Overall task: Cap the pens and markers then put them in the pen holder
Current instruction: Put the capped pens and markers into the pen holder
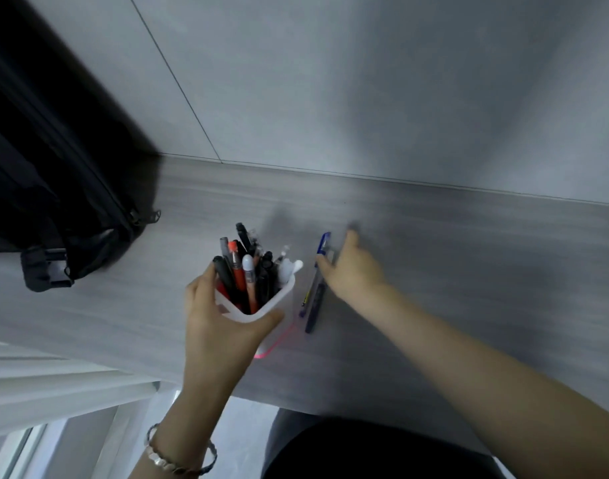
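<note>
A translucent white pen holder stands on the grey desk, packed with several capped pens and markers in black, red and white. My left hand wraps around the holder from the near side. Right of the holder lie a blue-capped pen and a dark blue pen, side by side, pointing away from me. My right hand rests over their far ends, fingers spread and touching the blue-capped pen; a closed grip is not visible. A pink-edged item lies at the holder's base.
A black backpack sits at the desk's left against the grey wall. The desk's near edge runs just above my lap. A white slatted surface lies at the lower left.
</note>
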Demonstrator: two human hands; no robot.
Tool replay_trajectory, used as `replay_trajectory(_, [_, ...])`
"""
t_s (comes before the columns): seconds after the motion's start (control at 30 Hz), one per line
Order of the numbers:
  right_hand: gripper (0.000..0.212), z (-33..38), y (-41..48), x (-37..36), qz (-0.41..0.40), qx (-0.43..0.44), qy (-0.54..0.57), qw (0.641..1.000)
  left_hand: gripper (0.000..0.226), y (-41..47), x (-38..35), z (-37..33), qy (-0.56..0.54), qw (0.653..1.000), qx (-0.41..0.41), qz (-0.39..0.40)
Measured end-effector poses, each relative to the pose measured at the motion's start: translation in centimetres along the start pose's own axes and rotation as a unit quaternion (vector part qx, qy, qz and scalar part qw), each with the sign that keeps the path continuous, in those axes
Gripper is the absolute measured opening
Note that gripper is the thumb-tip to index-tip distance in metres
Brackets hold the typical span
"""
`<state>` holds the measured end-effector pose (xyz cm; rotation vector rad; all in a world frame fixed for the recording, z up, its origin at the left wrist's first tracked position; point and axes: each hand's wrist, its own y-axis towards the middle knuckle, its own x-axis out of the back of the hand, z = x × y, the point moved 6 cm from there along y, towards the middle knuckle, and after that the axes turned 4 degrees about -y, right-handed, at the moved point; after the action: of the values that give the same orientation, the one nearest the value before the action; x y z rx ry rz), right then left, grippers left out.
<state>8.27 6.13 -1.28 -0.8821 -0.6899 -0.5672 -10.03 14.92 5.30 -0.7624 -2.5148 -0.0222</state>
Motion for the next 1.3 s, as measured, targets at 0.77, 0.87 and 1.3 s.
replay_trajectory(0.77, [0.074,1.7,-9.7,15.1,-0.297,0.345,0.425,0.783,0.072,-0.1,-5.4,-3.9,0.019,0.991,-0.082,0.103])
replay_trajectory(0.87, [0.066,2.0,-8.9,10.8,-0.238,0.342,0.298,0.859,0.076,-0.6,-7.2,-5.3,0.008,0.986,-0.115,0.123])
replay_trajectory(1.3, [0.074,0.1,-8.1,6.0,-0.079,0.368,-0.007,0.927,0.079,-0.7,-8.6,-4.5,-0.007,0.981,-0.102,0.165])
